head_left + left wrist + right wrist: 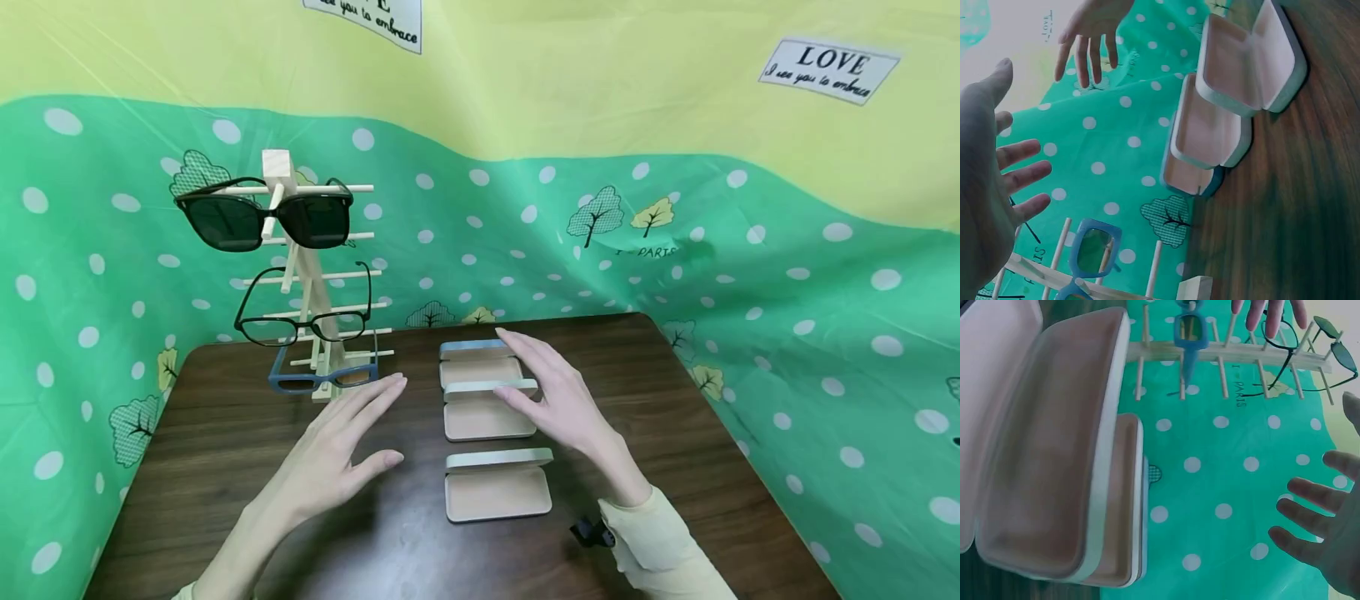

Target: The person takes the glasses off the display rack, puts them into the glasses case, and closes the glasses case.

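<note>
My left hand hovers over the table with fingers extended and holds nothing. Just beyond its fingertips, blue-framed glasses sit low on a pale wooden display rack. Black-framed glasses rest above them, and black sunglasses are at the top. My right hand, fingers straight and grasping nothing, is held above the right side of the glasses cases. Three cases with raised lids form a column: a blue-lidded case at the back, a pale one in the middle, another pale one nearest me.
A dark wooden table carries everything. Behind and beside it hangs a green and yellow curtain with white dots and printed trees. A small black object is at my right sleeve cuff.
</note>
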Motion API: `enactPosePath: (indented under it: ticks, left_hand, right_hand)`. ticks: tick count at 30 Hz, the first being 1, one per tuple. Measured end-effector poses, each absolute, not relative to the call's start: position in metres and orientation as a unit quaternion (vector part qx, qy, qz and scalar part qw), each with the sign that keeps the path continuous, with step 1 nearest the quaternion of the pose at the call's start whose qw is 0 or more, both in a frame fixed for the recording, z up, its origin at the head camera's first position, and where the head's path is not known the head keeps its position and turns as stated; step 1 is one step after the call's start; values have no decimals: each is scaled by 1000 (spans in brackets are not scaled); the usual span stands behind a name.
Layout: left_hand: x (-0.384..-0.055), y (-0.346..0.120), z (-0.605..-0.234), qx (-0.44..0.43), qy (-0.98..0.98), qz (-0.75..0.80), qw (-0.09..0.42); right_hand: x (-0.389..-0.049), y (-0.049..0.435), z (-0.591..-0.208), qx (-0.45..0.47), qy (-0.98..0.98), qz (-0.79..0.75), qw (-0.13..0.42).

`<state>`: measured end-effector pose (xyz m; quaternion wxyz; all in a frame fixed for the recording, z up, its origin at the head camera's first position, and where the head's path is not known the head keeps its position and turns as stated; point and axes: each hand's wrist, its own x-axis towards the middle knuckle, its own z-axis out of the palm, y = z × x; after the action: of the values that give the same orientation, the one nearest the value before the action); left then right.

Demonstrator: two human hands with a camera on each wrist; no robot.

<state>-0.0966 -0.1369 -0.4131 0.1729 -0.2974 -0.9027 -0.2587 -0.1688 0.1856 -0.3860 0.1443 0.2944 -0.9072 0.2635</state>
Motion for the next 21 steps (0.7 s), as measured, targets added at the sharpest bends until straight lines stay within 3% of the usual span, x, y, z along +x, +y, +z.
enactPosePath:
  ticks: [12, 21]
  left_hand:
    - [-96, -143, -397, -275, -871, -340, 224]
    - [-101, -144, -382, -325, -789, -434, 290]
  right_hand:
    - [-172, 178, -372, 262, -871, 374, 180]
    - [-172, 163, -351, 244, -844, 441, 184]
